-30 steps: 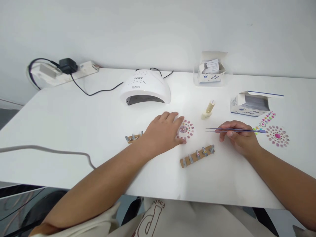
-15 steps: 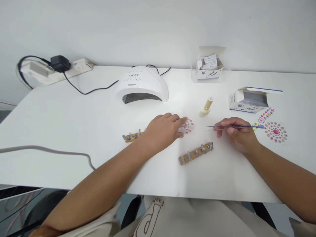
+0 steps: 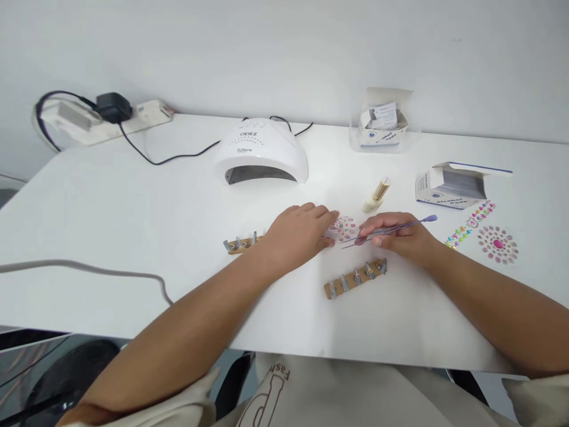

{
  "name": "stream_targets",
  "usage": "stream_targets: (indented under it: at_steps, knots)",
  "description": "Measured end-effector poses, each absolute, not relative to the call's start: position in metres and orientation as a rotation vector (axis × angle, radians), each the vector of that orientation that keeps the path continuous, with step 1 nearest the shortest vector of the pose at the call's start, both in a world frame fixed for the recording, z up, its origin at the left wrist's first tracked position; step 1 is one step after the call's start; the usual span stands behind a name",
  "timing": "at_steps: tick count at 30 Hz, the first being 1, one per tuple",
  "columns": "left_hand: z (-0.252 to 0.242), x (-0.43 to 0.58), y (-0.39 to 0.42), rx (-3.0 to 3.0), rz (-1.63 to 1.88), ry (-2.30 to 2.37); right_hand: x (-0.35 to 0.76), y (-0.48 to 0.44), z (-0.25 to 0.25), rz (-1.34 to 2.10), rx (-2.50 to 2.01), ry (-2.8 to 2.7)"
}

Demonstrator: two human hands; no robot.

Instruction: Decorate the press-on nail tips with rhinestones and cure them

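My left hand (image 3: 300, 234) rests on the sheet of pink gems (image 3: 347, 228), its thumb and a finger on the sheet's left part. Closed round purple tweezers (image 3: 395, 228), my right hand (image 3: 402, 237) is just right of that sheet, with the tweezer tips over its lower edge. In front lies a brown strip (image 3: 355, 283) carrying several grey nail tips, some with small decorations. Another strip (image 3: 240, 244) with nail tips is partly hidden behind my left forearm.
A white nail lamp (image 3: 263, 151) stands behind my left hand. Farther right are a small bottle (image 3: 377, 196), two alcohol pad boxes (image 3: 383, 126), (image 3: 451, 185), a colourful gem strip (image 3: 471, 224) and a round gem sheet (image 3: 498, 244). A grey cable (image 3: 89, 267) crosses the left side.
My right hand has moved left with the tweezers, bringing their tips to the gem sheet under my left hand. More of the colourful strip is uncovered. The view has shifted slightly.
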State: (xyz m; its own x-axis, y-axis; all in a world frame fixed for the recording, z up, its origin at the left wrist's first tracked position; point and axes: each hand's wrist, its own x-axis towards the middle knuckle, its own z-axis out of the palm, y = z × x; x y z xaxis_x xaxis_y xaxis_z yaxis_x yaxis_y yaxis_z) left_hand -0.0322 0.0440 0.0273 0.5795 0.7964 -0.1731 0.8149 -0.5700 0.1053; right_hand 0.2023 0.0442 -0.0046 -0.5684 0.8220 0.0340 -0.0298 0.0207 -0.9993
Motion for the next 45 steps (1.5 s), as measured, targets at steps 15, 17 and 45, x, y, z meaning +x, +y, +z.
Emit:
stream_targets:
  at_steps: [15, 17, 45]
  knots:
    - [0.038, -0.044, 0.036, 2.557, 0.304, 1.430, 0.195, 0.041, -0.015, 1.518, -0.777, -1.471]
    - [0.042, -0.052, 0.028, 2.330, 0.754, 1.501, 0.198, 0.037, -0.012, 1.475, -0.674, -1.448]
    - [0.008, -0.013, 0.007, 1.271, 1.000, 0.678, 0.205, 0.015, 0.014, 0.971, -0.347, -1.771]
